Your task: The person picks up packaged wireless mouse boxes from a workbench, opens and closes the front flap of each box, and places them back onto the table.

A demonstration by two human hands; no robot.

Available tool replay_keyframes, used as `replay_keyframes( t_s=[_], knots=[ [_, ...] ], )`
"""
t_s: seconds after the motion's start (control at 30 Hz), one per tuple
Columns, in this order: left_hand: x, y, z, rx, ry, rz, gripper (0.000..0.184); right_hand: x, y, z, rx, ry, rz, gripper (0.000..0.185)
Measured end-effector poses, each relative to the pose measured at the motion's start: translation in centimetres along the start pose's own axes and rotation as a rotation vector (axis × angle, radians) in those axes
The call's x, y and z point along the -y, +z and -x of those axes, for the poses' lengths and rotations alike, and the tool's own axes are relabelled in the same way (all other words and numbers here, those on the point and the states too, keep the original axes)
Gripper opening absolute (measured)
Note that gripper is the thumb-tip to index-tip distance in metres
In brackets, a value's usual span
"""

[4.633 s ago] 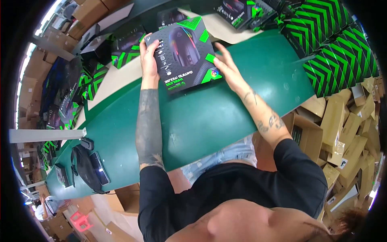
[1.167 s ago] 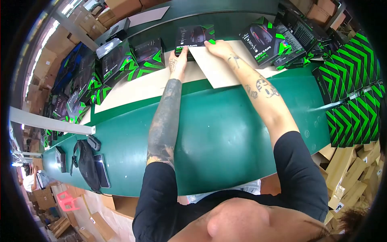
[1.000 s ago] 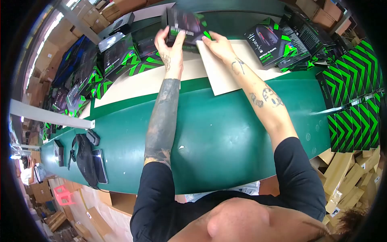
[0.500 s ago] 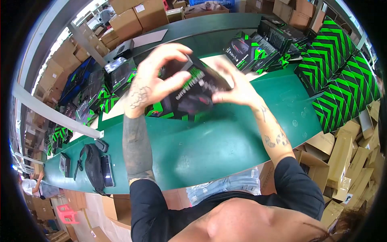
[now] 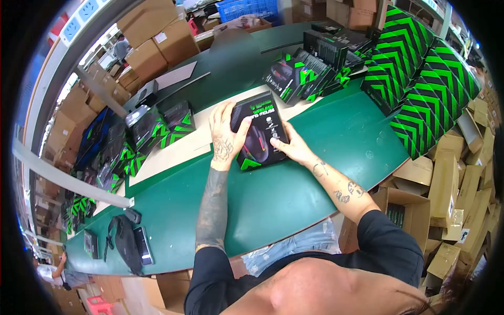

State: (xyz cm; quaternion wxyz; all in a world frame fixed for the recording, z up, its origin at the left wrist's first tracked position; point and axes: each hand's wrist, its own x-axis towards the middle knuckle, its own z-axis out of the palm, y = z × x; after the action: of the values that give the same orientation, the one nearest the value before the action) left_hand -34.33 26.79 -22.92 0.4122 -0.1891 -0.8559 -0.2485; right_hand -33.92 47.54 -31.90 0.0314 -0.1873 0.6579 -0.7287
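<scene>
Between my two hands is a black and green wireless mouse box (image 5: 257, 144), its printed front turned up toward me. On its left side, my left hand (image 5: 224, 126) grips the edge with the thumb laid over the front. My right hand (image 5: 295, 145) clasps the right side, thumb on the lower front. The box is above the green table (image 5: 315, 184); whether its lower edge touches the surface I cannot tell. Behind it lie more mouse boxes (image 5: 286, 79) in a leaning group, and others (image 5: 178, 119) stand to the left.
Large boxes with green chevrons (image 5: 436, 94) stand at the right end of the table. A black waist bag (image 5: 125, 241) and a phone (image 5: 143, 245) lie at the left. Open cardboard cartons (image 5: 409, 210) crowd the floor at right. A metal post (image 5: 68, 173) crosses the left side.
The mouse box has gone from tilted and blurred to upright-facing and steady. Both hands now hold its sides, where the left hand was loosely curved over it. The view has shifted.
</scene>
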Motion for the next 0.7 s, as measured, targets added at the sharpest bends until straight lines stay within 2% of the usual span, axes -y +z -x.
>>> replay_keyframes(
  t_s=[0.07, 0.2, 0.23, 0.3, 0.37, 0.47, 0.6, 0.63, 0.7],
  knots=[
    [-0.2, 1.1, 0.1, -0.076, -0.026, 0.104, 0.039, 0.0, -0.7, -0.2, 0.031, 0.027, -0.081, 0.071],
    [0.5, 1.9, -0.5, -0.073, -0.073, 0.364, 0.030, -1.9, -1.8, -1.0, 0.107, 0.165, -0.396, 0.070],
    [1.3, 2.7, -0.3, -0.131, -0.106, 0.531, 0.023, -2.2, -2.0, -1.0, 0.034, 0.194, -0.266, 0.069],
    [2.8, 2.8, 0.0, -0.246, -0.360, 0.921, 0.043, -1.4, -1.8, -0.9, 0.005, 0.133, -0.109, 0.062],
    [9.0, 1.8, -1.0, 0.098, -0.030, 1.725, 0.066, 0.0, -0.9, -0.6, 0.004, 0.064, -0.120, 0.059],
    [6.9, 0.0, -0.7, 0.089, -0.127, 1.838, 0.069, -0.7, -0.8, -0.2, 0.001, 0.044, -0.086, 0.059],
    [7.8, -0.4, -0.8, 0.173, -0.078, 1.954, 0.067, -0.5, -0.3, 0.1, -0.005, 0.076, -0.048, 0.066],
    [8.0, -0.3, -0.8, 0.187, -0.070, 1.946, 0.067, 0.5, 0.3, 0.4, -0.069, 0.160, -0.013, 0.069],
    [8.3, -0.2, -0.8, 0.186, -0.088, 1.954, 0.067, -0.5, -0.1, -0.1, -0.024, 0.063, -0.028, 0.075]
  ],
)
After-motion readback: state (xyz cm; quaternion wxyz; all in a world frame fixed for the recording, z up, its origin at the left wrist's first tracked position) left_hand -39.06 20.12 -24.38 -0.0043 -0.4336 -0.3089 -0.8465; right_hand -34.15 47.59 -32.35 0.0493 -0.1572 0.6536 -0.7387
